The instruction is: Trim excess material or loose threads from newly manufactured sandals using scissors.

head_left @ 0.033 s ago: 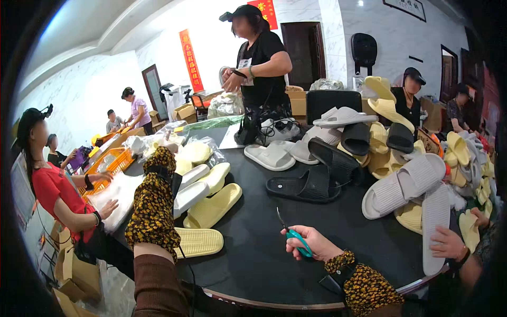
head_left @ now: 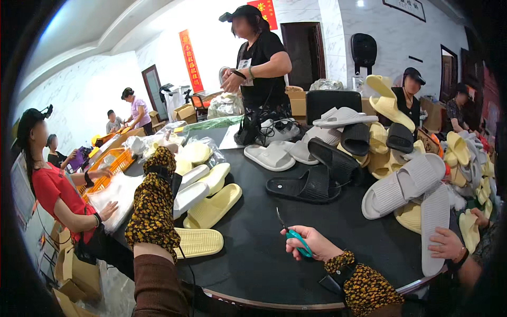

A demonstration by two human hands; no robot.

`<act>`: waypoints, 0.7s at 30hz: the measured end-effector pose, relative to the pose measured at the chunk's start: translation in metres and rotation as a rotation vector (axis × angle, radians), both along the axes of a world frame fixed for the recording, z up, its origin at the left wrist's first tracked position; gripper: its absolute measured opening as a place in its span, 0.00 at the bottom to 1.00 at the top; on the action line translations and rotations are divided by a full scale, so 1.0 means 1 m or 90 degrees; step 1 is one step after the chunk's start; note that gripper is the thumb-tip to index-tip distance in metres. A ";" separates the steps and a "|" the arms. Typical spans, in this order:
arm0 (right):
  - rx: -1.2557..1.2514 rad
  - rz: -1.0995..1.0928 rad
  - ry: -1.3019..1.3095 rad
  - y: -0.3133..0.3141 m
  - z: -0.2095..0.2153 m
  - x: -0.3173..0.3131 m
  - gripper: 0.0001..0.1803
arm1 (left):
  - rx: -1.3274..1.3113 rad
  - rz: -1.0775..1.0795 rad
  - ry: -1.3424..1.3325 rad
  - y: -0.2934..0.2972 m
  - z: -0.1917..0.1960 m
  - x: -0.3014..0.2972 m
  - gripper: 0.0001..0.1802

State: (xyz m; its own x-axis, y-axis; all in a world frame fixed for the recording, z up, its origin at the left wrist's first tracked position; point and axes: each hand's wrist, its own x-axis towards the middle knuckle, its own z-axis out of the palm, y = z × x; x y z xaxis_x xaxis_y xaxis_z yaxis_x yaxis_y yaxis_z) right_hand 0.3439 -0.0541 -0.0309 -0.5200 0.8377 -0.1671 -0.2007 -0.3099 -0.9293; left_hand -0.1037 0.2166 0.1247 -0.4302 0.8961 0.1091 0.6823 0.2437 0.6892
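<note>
The right hand (head_left: pixel 311 244) is closed around teal-handled snips (head_left: pixel 293 235), blades pointing toward 11 o'clock over the black table (head_left: pixel 264 253). The left hand (head_left: pixel 161 158) is raised, hidden in a leopard-print sleeve cover (I cannot tell whether it is spread or closed). At 9 o'clock of the snips lies a yellow slipper (head_left: pixel 198 242); trimming well probably means steadying it first and keeping fingers off the blades.

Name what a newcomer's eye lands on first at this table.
The heap of grey, yellow and black slippers on the far right of the round black table stands out first. Near the front edge, the right hand grips teal-handled scissors, while the left arm's patterned sleeve rises beside pale yellow slippers.
</note>
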 end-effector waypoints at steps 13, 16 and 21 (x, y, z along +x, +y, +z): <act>0.016 0.000 -0.012 0.004 0.004 -0.002 0.21 | 0.070 -0.190 0.230 -0.030 0.027 0.016 0.24; 0.016 0.009 -0.011 0.004 0.001 -0.002 0.20 | 0.069 -0.282 0.400 -0.014 0.042 0.005 0.19; -0.001 -0.008 -0.024 0.000 -0.003 0.003 0.19 | 0.074 -0.427 0.617 0.015 0.049 0.007 0.19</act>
State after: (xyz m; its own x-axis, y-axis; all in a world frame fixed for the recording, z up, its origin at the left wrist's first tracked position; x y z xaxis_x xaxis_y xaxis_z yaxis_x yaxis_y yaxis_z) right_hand 0.3473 -0.0539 -0.0338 -0.5025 0.8440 -0.1877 -0.1698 -0.3092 -0.9357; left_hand -0.0963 0.2313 0.1736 0.4290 0.8746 0.2260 0.8999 -0.3920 -0.1912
